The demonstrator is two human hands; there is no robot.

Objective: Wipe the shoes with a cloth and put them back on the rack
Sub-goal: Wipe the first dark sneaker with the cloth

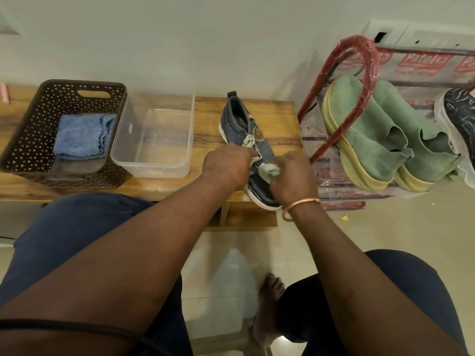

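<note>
Navy shoe, white sole, pale laces

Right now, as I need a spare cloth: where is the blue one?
In the head view the blue cloth lies folded inside the brown basket at the left end of the wooden bench, just left of the clear plastic tub.

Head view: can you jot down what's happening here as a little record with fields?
Shoe being wiped: dark blue shoe, on the wooden bench
Left hand: holds the shoe at its laces
Right hand: grips a pale green cloth against the shoe
Rack: red-framed, at right, holding green shoes
Also on bench: brown basket with a blue cloth, clear plastic tub
</note>
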